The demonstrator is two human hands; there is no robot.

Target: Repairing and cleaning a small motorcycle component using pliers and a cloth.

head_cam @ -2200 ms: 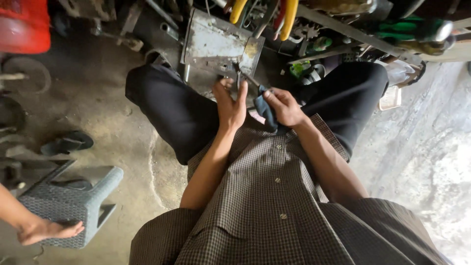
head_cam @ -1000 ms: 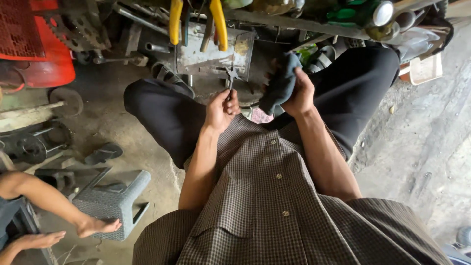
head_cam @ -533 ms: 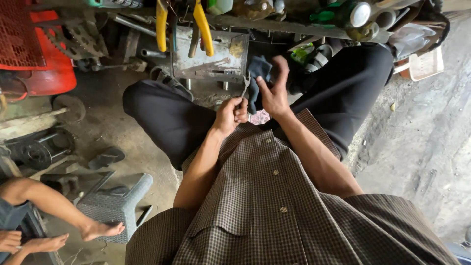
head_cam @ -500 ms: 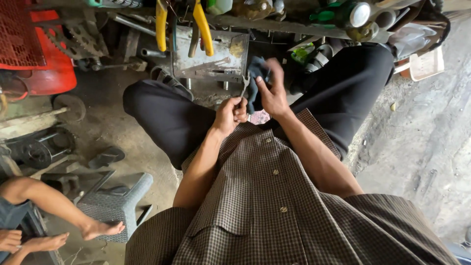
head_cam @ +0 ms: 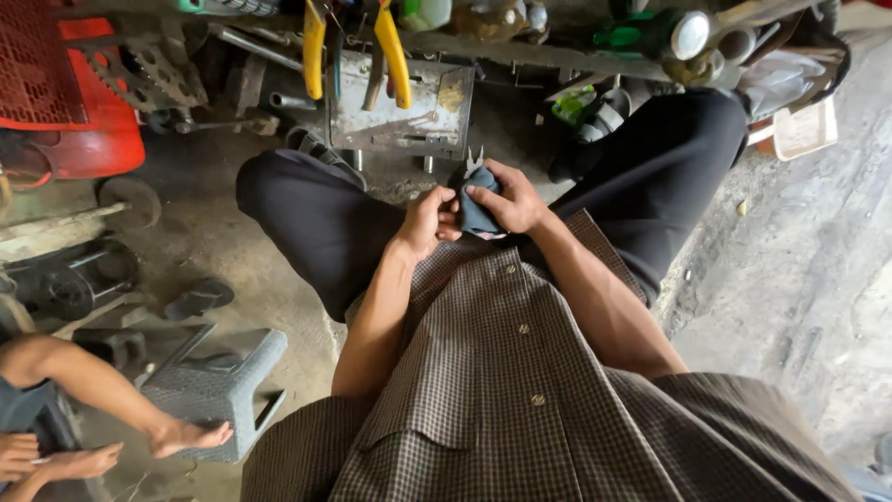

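I sit with knees apart over a concrete floor, both hands together above my lap. My right hand [head_cam: 506,197] is wrapped around a dark blue-grey cloth [head_cam: 476,216]. A small metal tool tip [head_cam: 474,160] with thin prongs pokes up out of the cloth. My left hand [head_cam: 429,221] presses against the cloth's left side, its fingers curled on the tool inside. Most of the tool is hidden by the cloth and my fingers.
A grey metal box [head_cam: 401,104] with yellow-handled tools [head_cam: 392,51] stands just ahead. A red crate [head_cam: 65,102] is at far left, bottles and cans [head_cam: 669,37] along the back. Another person's leg [head_cam: 111,409] rests on a grey plastic stool [head_cam: 218,390] at lower left.
My hands have come down and closer together near my lap. The cloth, earlier lifted in my right hand apart from the tool, is now wrapped around the tool.
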